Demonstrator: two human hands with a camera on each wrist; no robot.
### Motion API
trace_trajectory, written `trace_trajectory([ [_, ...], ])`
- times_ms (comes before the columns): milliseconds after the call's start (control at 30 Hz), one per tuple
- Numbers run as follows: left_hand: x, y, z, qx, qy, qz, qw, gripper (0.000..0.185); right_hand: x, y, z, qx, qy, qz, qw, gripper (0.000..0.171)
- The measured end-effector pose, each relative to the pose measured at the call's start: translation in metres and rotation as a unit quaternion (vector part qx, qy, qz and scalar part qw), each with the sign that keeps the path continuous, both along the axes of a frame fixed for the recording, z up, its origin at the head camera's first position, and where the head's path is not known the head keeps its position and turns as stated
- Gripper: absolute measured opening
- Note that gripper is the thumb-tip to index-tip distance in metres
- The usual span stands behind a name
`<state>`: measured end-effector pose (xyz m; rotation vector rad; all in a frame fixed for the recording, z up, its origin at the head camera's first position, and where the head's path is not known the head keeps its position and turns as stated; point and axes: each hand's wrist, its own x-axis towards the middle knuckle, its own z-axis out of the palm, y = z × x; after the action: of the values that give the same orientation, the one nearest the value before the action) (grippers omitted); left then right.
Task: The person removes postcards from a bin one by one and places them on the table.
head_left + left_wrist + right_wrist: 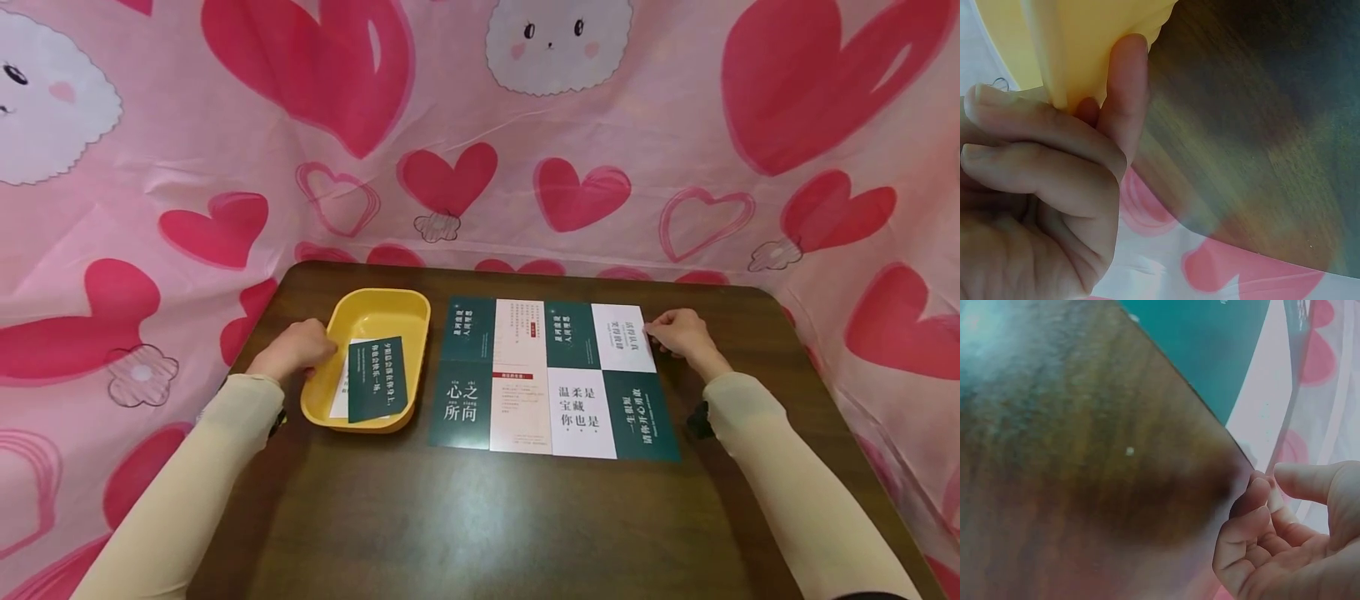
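Note:
My left hand (296, 348) grips the left rim of a yellow plastic tray (375, 302); its fingers curl at the tray wall in the left wrist view. Inside the tray a dark green card (375, 379) with white writing overlaps a white card (340, 392). My right hand (684, 333) is at the right edge of a white printed card (618, 329), pinching that edge with thumb and fingertips. This card lies at the right end of the back row, above a green card (641, 417).
Several printed cards lie edge to edge in two rows, including a green card (461, 408), a cream card (519, 417) and a white card (581, 417). They rest on a dark wooden table (465, 525). A pink heart-patterned cloth (480, 108) hangs behind and beside the table.

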<state>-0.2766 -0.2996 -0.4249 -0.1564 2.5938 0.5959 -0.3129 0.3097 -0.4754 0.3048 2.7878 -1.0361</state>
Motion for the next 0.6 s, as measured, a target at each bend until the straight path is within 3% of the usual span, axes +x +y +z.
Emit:
trace_trajectory([
  [600,0.001,-0.003,0.002,0.022,-0.01,-0.02,0.9995,0.025,-0.013,-0.018,0.035,-0.015,0.032,0.014,0.999,0.037],
])
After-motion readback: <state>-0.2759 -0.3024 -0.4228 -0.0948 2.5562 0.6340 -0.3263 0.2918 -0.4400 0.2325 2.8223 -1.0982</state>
